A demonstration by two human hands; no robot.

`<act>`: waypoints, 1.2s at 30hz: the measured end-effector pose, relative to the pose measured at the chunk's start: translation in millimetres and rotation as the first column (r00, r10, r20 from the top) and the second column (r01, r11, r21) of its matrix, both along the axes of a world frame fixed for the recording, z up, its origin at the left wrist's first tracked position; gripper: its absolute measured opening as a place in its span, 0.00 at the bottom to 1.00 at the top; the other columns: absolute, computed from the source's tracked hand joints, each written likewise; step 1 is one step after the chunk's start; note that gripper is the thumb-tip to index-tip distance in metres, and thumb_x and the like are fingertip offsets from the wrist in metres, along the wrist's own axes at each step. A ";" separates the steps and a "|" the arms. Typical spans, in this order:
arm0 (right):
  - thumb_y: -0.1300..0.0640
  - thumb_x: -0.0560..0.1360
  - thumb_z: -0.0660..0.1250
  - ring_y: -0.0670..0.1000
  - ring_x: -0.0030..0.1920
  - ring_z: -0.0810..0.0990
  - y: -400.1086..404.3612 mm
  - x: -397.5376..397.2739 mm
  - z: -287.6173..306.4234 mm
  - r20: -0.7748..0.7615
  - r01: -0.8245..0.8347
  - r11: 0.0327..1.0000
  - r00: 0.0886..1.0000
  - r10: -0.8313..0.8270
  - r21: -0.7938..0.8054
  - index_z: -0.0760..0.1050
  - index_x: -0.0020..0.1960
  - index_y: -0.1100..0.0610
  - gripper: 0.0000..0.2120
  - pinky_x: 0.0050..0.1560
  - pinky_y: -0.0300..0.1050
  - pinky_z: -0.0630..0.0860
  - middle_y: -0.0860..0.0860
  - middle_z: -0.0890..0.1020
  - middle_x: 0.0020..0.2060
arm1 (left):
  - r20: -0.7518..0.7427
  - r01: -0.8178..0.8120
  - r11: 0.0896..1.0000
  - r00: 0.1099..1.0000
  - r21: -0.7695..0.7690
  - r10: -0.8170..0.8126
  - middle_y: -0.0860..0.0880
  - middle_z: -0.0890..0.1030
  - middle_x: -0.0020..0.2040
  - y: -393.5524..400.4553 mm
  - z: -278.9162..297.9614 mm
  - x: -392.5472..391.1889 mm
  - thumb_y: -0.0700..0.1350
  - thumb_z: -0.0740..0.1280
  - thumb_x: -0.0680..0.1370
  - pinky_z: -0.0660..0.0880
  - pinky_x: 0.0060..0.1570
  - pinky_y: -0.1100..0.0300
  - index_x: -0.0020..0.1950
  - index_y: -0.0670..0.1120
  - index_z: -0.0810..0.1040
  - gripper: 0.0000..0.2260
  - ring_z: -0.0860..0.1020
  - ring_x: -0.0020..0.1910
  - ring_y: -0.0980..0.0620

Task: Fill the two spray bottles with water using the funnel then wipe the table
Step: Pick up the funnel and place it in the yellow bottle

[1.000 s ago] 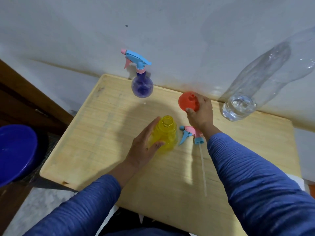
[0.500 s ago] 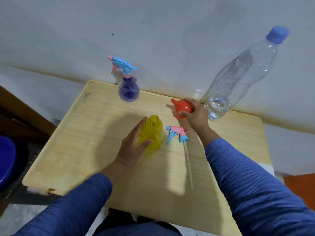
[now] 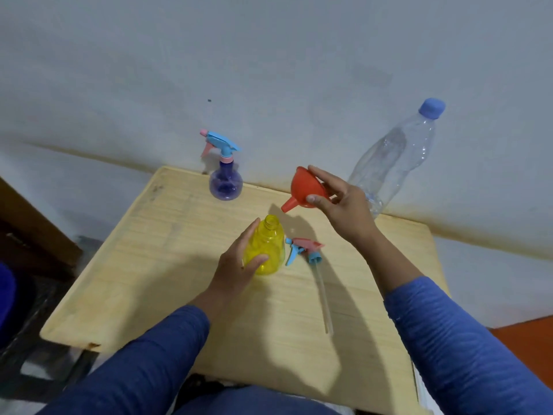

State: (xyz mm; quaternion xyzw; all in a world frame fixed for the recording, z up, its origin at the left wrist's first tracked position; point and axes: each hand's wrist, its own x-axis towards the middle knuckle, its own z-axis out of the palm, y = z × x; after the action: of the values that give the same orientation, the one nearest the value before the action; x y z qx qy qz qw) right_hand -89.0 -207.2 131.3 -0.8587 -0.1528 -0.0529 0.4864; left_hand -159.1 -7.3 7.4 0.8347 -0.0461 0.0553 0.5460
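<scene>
A yellow spray bottle [image 3: 267, 247] stands uncapped in the middle of the wooden table [image 3: 155, 283]. My left hand [image 3: 238, 265] holds it from the left, thumb across its lower front. Its pink and blue spray head [image 3: 303, 250] with a long dip tube lies on the table just to the right. My right hand [image 3: 341, 205] grips an orange funnel [image 3: 305, 190] in the air, tilted, spout pointing down-left toward the yellow bottle's mouth. A purple spray bottle [image 3: 225, 178] with its trigger head on stands at the back edge.
A large clear plastic water bottle [image 3: 395, 154] with a blue cap stands at the back right against the white wall, behind my right hand. A blue object [image 3: 6, 295] shows at the far left edge, beside the table. Orange floor [image 3: 526, 336] lies to the right.
My right hand has lifted the orange funnel off the table and brought it up over toward the yellow bottle. My left hand has stayed on the yellow bottle.
</scene>
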 end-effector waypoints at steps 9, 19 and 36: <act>0.58 0.72 0.71 0.46 0.42 0.74 15.8 -21.5 1.3 0.158 -0.072 0.984 0.983 0.099 -0.164 0.72 0.67 0.47 0.25 0.49 0.42 0.72 0.41 0.79 0.51 | -0.032 0.023 0.999 0.999 -0.033 -0.024 0.72 0.63 0.65 1.3 1.7 -1.5 0.51 0.66 0.72 0.64 0.65 0.64 0.69 0.68 0.56 0.30 0.65 0.66 0.66; 0.52 0.72 0.70 0.46 0.43 0.72 28.1 -26.4 -5.5 0.270 -0.174 0.943 0.929 0.253 -0.285 0.76 0.62 0.50 0.18 0.47 0.26 0.66 0.42 0.81 0.43 | -0.020 0.027 0.999 0.999 -0.042 -0.028 0.68 0.62 0.65 1.8 1.6 -2.4 0.51 0.65 0.73 0.63 0.63 0.66 0.71 0.63 0.56 0.30 0.64 0.65 0.64; 0.47 0.72 0.65 0.50 0.49 0.76 31.8 -36.4 -8.5 0.247 -0.225 0.927 0.921 0.303 -0.299 0.80 0.57 0.52 0.17 0.51 0.37 0.71 0.44 0.82 0.45 | -0.016 0.014 0.999 1.000 -0.045 -0.014 0.61 0.66 0.65 2.4 1.0 -4.3 0.47 0.68 0.76 0.64 0.61 0.63 0.69 0.63 0.54 0.30 0.66 0.65 0.59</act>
State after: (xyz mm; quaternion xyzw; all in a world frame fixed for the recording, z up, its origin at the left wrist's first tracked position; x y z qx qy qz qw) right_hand -125.5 -175.4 122.8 -0.8700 -0.3430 -0.0899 0.3425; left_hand -163.4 -4.8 8.4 0.8222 -0.0463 0.0458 0.5654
